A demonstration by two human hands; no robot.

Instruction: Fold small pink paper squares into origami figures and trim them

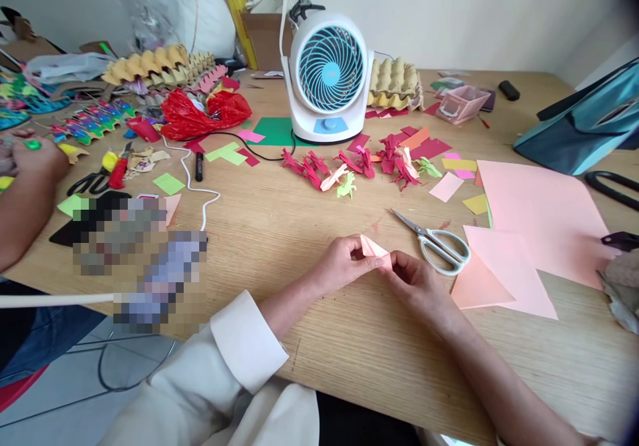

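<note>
A small folded piece of pink paper (373, 249) is held between both hands above the near part of the table. My left hand (344, 259) pinches its left side, the thumb lying along the lower edge. My right hand (412, 276) grips the paper's lower right corner between thumb and fingers. Just right of my right hand lie white-handled scissors (444, 249), their blades pointing to the back left. Beside them a folded peach paper triangle (479, 283) rests partly on a pink sheet (524, 266).
A white fan (329, 66) stands at the back, with several folded red, pink and green paper figures (352, 166) before it. A large pink sheet (542, 213) and a blue bag (584, 126) are at right. At left, another person's hand (37, 160) is near black-handled scissors (92, 181).
</note>
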